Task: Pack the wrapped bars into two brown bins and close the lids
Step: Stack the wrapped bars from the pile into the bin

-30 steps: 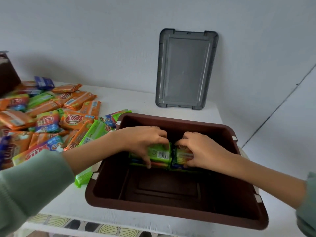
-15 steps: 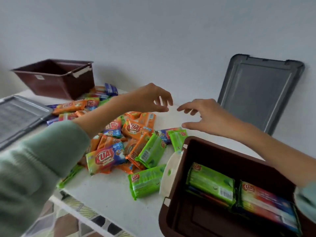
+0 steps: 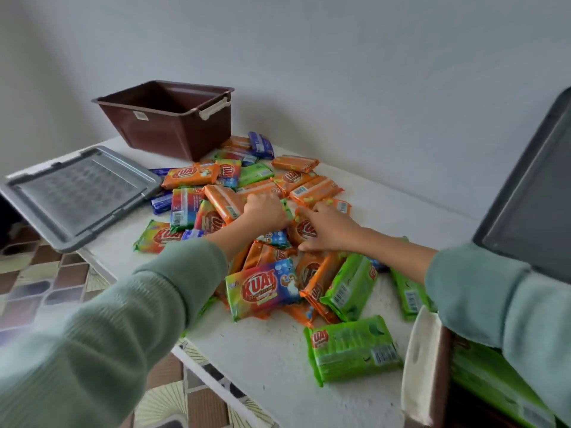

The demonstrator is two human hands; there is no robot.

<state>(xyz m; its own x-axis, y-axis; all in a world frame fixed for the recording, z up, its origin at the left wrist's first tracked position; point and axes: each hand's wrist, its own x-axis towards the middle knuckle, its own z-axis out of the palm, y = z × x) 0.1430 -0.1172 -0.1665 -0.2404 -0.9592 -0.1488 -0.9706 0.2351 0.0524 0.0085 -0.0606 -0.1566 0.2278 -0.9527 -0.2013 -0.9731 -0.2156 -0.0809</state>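
Note:
A heap of wrapped bars in orange, green, blue and rainbow wrappers covers the white table. My left hand is down in the middle of the heap, its fingers curled round a green bar that mostly hides under it. Just beside it, my right hand grips an orange bar between fingers and thumb. One brown bin stands open at the back left, nothing visible inside. The near brown bin, at the bottom right under my right sleeve, holds green bars.
A grey lid lies flat on the table's left end, overhanging the edge. Another grey lid leans against the wall on the right. A loose green bar lies next to the near bin's cream handle. Tiled floor shows below.
Both hands left the near bin, crossed leftward through the air and have come down on the heap, each closing on a bar. My view swung left with them.

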